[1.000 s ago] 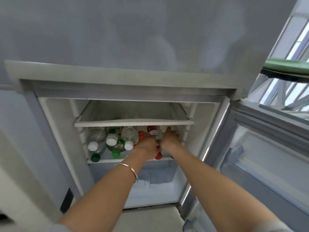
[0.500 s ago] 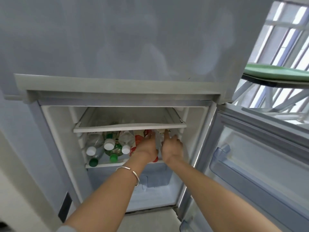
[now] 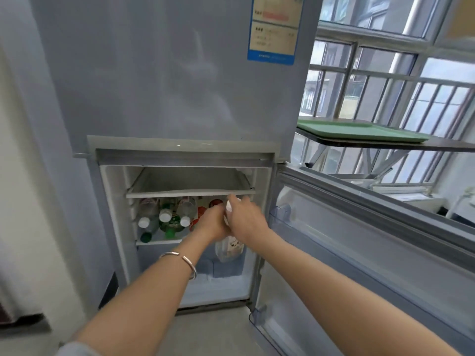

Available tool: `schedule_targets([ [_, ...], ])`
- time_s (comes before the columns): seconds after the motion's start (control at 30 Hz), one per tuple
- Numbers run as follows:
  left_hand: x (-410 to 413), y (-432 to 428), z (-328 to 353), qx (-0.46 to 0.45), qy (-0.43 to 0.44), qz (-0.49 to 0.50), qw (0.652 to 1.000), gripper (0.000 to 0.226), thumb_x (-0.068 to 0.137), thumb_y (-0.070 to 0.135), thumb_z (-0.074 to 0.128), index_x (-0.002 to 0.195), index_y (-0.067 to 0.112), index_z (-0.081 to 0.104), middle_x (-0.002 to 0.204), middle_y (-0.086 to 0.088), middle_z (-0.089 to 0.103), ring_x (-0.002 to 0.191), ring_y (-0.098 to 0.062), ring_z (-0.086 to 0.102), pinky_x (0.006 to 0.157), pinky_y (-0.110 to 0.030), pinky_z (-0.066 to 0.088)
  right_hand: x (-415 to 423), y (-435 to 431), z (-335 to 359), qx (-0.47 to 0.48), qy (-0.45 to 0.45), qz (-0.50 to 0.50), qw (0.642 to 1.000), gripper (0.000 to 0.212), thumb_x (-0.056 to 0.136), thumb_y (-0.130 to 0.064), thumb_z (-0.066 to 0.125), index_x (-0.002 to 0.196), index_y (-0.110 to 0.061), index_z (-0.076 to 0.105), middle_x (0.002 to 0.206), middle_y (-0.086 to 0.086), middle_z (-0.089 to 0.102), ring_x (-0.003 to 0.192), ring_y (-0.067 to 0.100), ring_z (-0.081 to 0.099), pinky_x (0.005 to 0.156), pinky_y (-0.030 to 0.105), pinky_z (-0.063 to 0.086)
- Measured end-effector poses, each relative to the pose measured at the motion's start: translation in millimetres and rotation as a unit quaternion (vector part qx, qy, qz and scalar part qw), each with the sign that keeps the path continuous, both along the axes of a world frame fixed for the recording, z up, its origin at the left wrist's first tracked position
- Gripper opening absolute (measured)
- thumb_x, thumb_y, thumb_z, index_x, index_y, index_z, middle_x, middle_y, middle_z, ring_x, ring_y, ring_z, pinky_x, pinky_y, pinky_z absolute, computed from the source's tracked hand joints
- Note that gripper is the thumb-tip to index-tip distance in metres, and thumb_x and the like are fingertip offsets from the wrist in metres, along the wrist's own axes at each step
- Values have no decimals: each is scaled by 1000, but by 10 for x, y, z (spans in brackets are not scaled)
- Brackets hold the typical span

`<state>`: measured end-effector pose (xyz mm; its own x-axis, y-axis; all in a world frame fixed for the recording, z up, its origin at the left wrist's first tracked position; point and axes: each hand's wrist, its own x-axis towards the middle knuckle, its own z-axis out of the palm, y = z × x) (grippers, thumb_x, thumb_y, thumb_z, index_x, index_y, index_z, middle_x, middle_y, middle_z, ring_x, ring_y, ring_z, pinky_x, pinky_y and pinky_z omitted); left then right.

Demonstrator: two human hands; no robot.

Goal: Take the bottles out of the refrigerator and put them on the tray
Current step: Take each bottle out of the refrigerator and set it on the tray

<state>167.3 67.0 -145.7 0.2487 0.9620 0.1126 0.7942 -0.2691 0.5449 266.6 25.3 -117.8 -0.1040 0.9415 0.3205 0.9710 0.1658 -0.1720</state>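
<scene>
My left hand [image 3: 212, 224] curls round the top of a clear plastic bottle [image 3: 229, 249] hanging just off the white refrigerator shelf [image 3: 159, 242]; my right hand [image 3: 248, 219] lies against it, 1 finger raised, its grip hidden. Held only near the top, it could slip and drop. The flat green plastic tray [image 3: 359, 129] sits well apart, by the window [image 3: 385, 73].

Our forearms stretched forward, our left hand [image 3: 212, 223] curled round a bottle [image 3: 229, 249], our right hand [image 3: 248, 219] alongside, fingers loosely straight.

Silver open bangle [image 3: 180, 260] on left wrist; grey sleeve [image 3: 74, 349] edge.
</scene>
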Motion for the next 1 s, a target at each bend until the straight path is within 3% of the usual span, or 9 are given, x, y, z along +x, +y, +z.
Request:
schedule_targets([
  [0.17,-76,-359,627,-48,-140,-3,989,22,79,12,68,101,14,65,92,-1,68,83,-14,57,68,-24,47,100,-391,456,5,145,29,989,51,93,-28,47,137,-9,31,130,18,40,109,43,54,80,40,41],
  [0.3,-6,-558,1151,-53,-218,-16,974,45,76,20,75,119,18,65,112,0,67,99,-19,63,79,-34,55,211,-668,716,89,218,24,972,75,85,-26,52,149,-8,17,143,11,30,124,33,47,93,39,45],
  [0.4,178,-710,1536,-13,-253,-38,967,63,68,23,84,126,18,60,116,4,61,108,-17,57,92,-33,48,341,-810,800,143,245,-14,959,92,80,-35,56,153,-11,5,149,7,26,132,28,39,99,41,46],
  [0.53,562,-765,2032,8,-335,-89,938,64,66,18,85,125,16,59,121,-2,65,112,-21,61,95,-38,51,620,-868,845,163,278,-74,944,111,72,-42,66,149,-36,-13,138,7,41,114,29,53,85,47,53],
  [0.63,944,-660,2297,32,-360,-130,923,68,67,20,85,128,17,56,126,-7,62,113,-24,61,95,-39,53,929,-704,946,214,299,-89,926,116,73,-44,70,147,-40,-19,132,6,52,109,26,58,84,45,54],
  [0.73,1274,-474,2471,53,-388,-156,907,79,70,32,83,139,23,46,137,-9,55,121,-21,55,101,-38,47,1270,-427,1180,261,296,-117,911,116,71,-42,72,147,-39,-15,126,8,56,108,28,58,86,48,53],
  [0.83,1502,-256,2612,-9,-402,-191,896,83,86,40,65,153,22,20,156,-8,31,142,-26,34,111,-41,31,1578,65,1487,302,296,-164,891,110,68,-43,72,150,-28,1,115,7,61,102,29,60,83,47,54],
  [0.93,1751,72,2574,-71,-373,-217,899,60,100,39,38,153,16,20,153,-3,33,143,-21,28,113,-37,23,1847,646,1819,326,320,-196,868,82,69,-49,70,133,-18,29,107,3,63,94,26,62,77,42,56],
  [1.0,1934,283,2458,-100,-369,-227,896,53,103,40,28,151,17,26,142,2,40,141,-16,28,114,-35,22,1986,978,1962,304,359,-201,859,57,78,-40,66,121,-13,39,101,1,62,90,25,63,73,38,54],
])
